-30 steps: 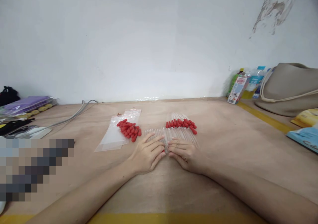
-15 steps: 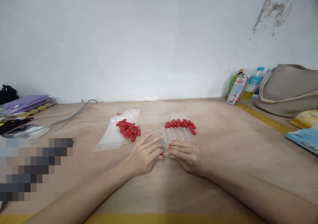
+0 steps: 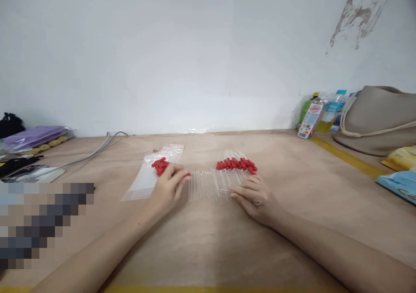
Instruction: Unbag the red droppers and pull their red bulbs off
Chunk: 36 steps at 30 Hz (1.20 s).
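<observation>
My left hand is closed in a pinch, with a small red rubber bulb showing at its fingertips. Behind that hand, a pile of red bulbs lies on clear zip bags, partly hidden by my fingers. My right hand pinches a thin glass tube, whose end sticks out to the left. Beneath and beside it lies a row of loose glass tubes side by side. Beyond the row are several glass droppers with red bulbs fitted, their tubes pointing to the wall.
A grey cable and a purple bagged item lie at the left. Bottles and a beige bag stand at the back right, with blue and yellow packets nearer. A white wall rises behind.
My hands have drawn apart. The left has moved left and away from me to the red bulb pile; the right has shifted slightly right, and a glass tube now shows in its fingers.
</observation>
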Tool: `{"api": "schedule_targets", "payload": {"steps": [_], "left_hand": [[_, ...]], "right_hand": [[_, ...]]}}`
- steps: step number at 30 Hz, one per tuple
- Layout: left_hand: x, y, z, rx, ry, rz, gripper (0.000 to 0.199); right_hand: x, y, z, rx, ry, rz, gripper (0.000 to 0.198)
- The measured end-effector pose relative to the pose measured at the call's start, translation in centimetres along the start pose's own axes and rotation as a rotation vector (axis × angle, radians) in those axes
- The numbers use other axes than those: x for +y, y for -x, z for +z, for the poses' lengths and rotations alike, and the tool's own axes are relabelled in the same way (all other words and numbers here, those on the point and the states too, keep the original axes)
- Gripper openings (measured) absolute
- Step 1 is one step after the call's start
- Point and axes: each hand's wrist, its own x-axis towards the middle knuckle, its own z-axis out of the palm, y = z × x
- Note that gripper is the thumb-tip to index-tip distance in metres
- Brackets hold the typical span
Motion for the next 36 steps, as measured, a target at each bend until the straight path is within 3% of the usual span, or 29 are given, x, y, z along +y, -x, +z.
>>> {"api": "schedule_targets", "payload": {"steps": [4,8,14,21,24,27,32,36], "left_hand": [[-3.6,-2.0,-2.0,0.039,-0.104,-0.297,0.027],[-7.5,-3.4,-3.5,-0.133,-0.118,-0.517,0.033],[-9.3,-4.0,-3.2,-0.182,-0.023,-0.611,0.031],[-9.5,-3.7,-3.1,-0.198,-0.057,-0.663,0.030],[-8.8,-3.9,-3.2,-0.070,-0.124,-0.636,0.029],[-7.6,-4.3,-3.0,0.013,-0.175,-0.519,0.026],[-5.3,-4.5,-1.7,-0.008,-0.238,-0.273,0.020],[-3.2,-4.9,0.3,-0.109,-0.201,-0.162,0.017]], "right_hand": [[-0.1,-0.1,0.0,-0.060,0.093,0.069,0.024],[-0.1,-1.0,0.1,-0.088,0.068,0.154,0.032],[-0.6,-4.2,1.6,-0.106,0.143,0.229,0.025],[-2.4,-6.5,3.8,-0.364,0.411,0.297,0.019],[-3.0,-6.3,4.1,-0.453,0.452,0.299,0.016],[-3.4,-6.0,4.2,-0.452,0.439,0.318,0.021],[-3.9,-5.8,3.9,-0.409,0.396,0.349,0.039],[-3.6,-5.6,2.7,-0.359,0.373,0.349,0.038]]}}
